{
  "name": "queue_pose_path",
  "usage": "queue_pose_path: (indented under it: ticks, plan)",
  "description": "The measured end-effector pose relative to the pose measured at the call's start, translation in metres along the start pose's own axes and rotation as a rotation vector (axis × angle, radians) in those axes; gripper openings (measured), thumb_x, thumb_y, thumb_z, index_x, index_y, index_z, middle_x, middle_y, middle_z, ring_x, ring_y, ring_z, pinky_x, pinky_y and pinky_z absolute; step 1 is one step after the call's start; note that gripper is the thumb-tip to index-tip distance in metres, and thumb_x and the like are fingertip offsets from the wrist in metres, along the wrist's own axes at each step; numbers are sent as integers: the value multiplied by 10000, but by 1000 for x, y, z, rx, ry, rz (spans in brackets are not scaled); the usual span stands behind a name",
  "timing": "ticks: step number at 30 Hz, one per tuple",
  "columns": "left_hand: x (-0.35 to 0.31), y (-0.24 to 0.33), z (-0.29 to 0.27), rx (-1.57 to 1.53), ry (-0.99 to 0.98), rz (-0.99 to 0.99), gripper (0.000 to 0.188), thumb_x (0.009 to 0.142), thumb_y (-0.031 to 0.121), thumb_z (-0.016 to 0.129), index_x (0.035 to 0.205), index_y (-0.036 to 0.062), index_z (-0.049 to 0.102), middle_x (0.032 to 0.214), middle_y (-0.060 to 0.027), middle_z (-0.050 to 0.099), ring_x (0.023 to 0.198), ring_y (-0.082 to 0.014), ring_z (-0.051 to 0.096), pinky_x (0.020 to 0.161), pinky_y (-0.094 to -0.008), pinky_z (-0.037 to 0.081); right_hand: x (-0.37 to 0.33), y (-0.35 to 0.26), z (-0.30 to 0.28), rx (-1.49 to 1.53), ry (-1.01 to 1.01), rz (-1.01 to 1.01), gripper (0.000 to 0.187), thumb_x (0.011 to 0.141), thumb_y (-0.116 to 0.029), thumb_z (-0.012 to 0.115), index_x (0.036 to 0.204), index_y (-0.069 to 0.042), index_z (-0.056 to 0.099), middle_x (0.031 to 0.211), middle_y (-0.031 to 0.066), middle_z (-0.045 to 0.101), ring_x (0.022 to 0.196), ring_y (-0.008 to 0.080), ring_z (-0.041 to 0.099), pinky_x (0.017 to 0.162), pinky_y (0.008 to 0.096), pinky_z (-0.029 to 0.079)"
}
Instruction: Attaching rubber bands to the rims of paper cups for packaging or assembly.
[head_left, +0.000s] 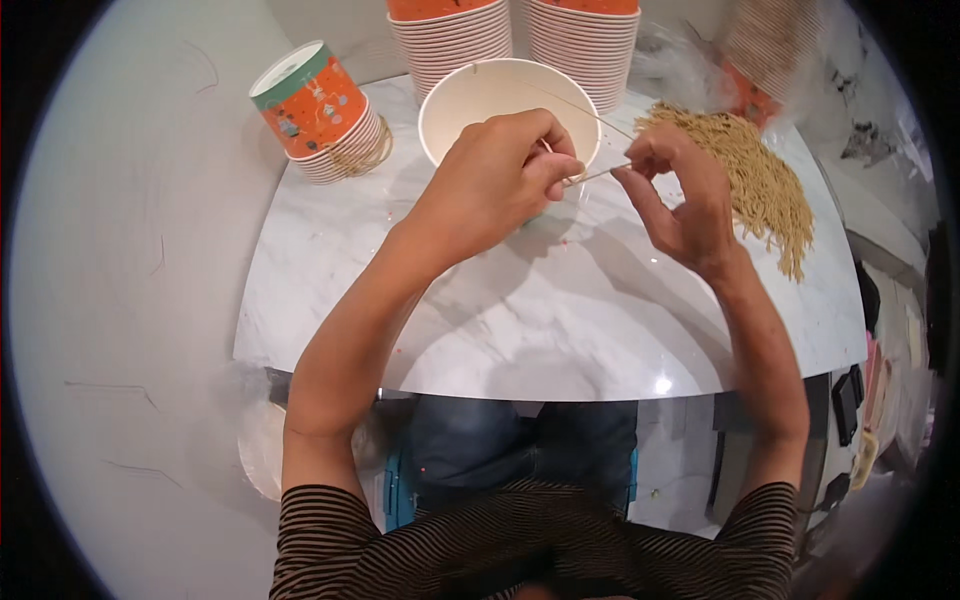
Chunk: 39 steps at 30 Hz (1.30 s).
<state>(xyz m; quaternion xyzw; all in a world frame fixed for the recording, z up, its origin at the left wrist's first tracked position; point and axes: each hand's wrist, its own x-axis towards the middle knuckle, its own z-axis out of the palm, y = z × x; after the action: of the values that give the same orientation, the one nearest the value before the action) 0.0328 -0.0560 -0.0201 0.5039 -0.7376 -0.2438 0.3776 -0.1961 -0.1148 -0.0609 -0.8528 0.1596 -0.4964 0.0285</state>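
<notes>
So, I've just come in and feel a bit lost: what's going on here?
A person's left hand and right hand hold a thin tan cord between them, close to an open tub with a white inside. A pile of similar strands lies on the table to the right. On the left stands a stack of orange tubs, with loops of cord at its side.

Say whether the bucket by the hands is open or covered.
Open: the bucket shows its white interior behind the left hand, without a lid.
</notes>
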Motion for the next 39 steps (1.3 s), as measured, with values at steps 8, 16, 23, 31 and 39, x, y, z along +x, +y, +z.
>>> queue_pose_path:
  ticks: [8,16,23,31,39]
  plan:
    - [9,-23,0,-87,-169,-134,118,992,93,656,979,-24,654,794,-26,674,745,-67,636,667,-246,496,-10,-6,8,-89,-67,-38,336,765,16,831,1061,-44,682,848,86,610,706,237,591,588,357,480]
    - [11,-15,1,-359,-60,-33,131,1011,118,679,1038,-10,668,827,-20,684,764,-67,653,674,-230,509,-12,-4,12,21,36,114,400,778,-92,876,1129,-53,690,811,63,567,683,194,551,589,315,457]
    - [6,-4,2,-476,-62,-25,115,1005,88,675,1051,-16,662,814,-27,696,758,-63,665,671,-212,529,-10,-22,14,65,36,175,362,799,-93,865,1128,-48,720,764,26,552,629,124,513,553,271,411]
    - [8,3,7,-380,-96,-11,137,996,103,684,1069,-13,679,828,-27,722,772,-59,674,685,-220,539,-14,-18,14,129,76,329,90,903,-34,776,980,-23,730,758,12,612,607,78,508,534,244,376]
    - [13,3,2,-153,-166,-3,185,968,148,712,978,-30,765,828,-42,731,771,-80,673,714,-248,556,-14,-13,4,150,76,308,69,918,-7,737,979,-7,707,801,25,630,652,94,541,574,256,420]
